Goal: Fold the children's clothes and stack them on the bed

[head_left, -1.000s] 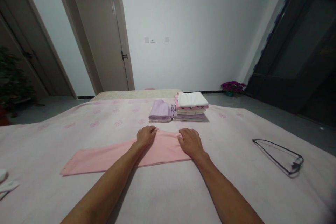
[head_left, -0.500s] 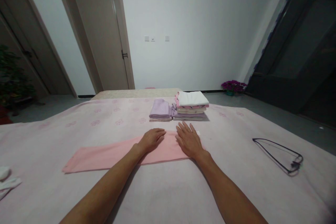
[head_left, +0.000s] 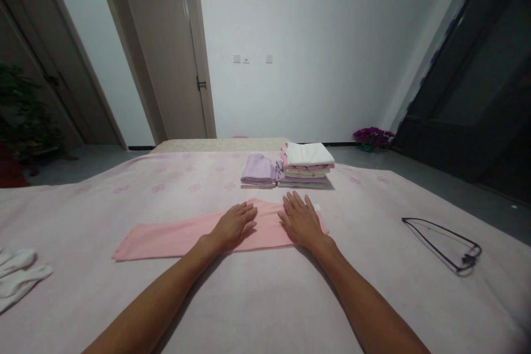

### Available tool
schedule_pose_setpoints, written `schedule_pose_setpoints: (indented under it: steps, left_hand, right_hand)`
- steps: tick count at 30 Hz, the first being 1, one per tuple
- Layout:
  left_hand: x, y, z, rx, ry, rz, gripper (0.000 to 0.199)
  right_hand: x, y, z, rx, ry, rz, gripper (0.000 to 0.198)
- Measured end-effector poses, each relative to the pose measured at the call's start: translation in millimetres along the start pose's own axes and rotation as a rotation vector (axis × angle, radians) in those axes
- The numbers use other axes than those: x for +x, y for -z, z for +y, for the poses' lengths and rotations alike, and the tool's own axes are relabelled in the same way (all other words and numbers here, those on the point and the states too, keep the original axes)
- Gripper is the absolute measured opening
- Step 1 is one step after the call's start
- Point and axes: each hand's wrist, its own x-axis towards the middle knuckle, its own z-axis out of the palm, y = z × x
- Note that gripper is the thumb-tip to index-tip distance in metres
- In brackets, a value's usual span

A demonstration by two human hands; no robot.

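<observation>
Crumpled white cloth (head_left: pixel 20 276) lies at the far left, well apart from the pink garment (head_left: pixel 166 239), which stretches across the pale flowered cover (head_left: pixel 249 298) as a long flat strip. It looks light, soft and limp, with little risk of breaking; lifted by one end it would probably sag, so a hold at each end, or support under the middle, seems best.

The left hand (head_left: pixel 234 227) rests palm down on the garment's middle, fingers straight and nearly together, gripping nothing. The right hand (head_left: pixel 302 220) lies flat near the right end, fingers slightly spread, also gripping nothing.

Beyond the fingertips sit a lilac folded pile (head_left: pixel 258 170) and, beside it, a taller stack (head_left: pixel 307 168) with white on top; these limit reach forward. Sideways there is more room: the cover runs on past the garment's right end to a black loop (head_left: pixel 443 243), near the cover's slanting right edge.
</observation>
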Motion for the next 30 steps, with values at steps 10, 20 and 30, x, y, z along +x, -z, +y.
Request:
schedule_pose_setpoints:
  steps: [10,20,30]
  left_hand:
    - [-16,-2,-5,0.023,-0.069,-0.087,0.059]
    - [-64,47,-26,-0.019,0.153,0.007,0.036]
    - [-170,128,-104,0.192,1.178,-0.002,0.037]
  right_hand:
    - [1,-19,-5,0.092,0.074,-0.151,0.069]
    - [3,-25,-3,0.056,0.04,-0.136,0.068]
    - [5,-33,0,0.055,0.047,-0.095,0.062]
